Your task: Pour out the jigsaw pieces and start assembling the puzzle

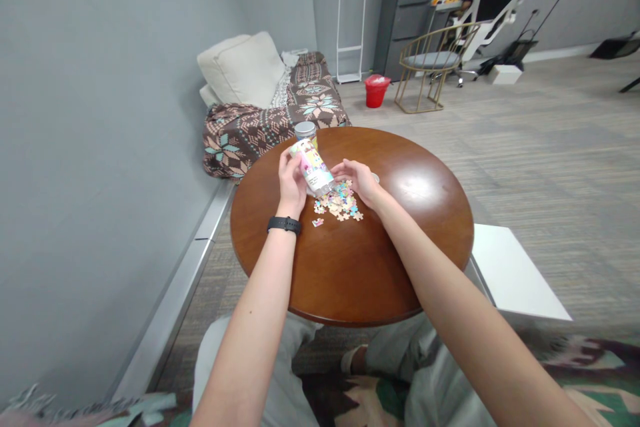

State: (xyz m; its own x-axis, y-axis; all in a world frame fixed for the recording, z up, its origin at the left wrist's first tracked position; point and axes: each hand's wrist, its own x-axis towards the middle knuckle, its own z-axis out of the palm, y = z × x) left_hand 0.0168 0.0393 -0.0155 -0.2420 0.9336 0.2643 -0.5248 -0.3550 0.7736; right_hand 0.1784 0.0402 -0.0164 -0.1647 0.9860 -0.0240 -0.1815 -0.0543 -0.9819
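My left hand [291,179] is closed around a clear plastic jar [313,166] with a colourful printed label. The jar is tipped, its mouth pointing down and to the right over a pile of jigsaw puzzle pieces [341,202] on the round wooden table [360,273]. One loose piece [318,221] lies a little in front of the pile. At the right edge of the pile is my right hand [359,177], fingers stretched toward the jar's mouth, with nothing visible in it. Behind the tipped jar stands a second jar [305,130] with a silver lid.
A round lid [375,178] lies partly hidden behind my right hand. Beyond the table is a sofa [270,110] with a patterned cover. A red bin [376,91] and a gold wire chair [433,63] stand farther back, near a seated person. A white board-like surface [515,270] sits to the right.
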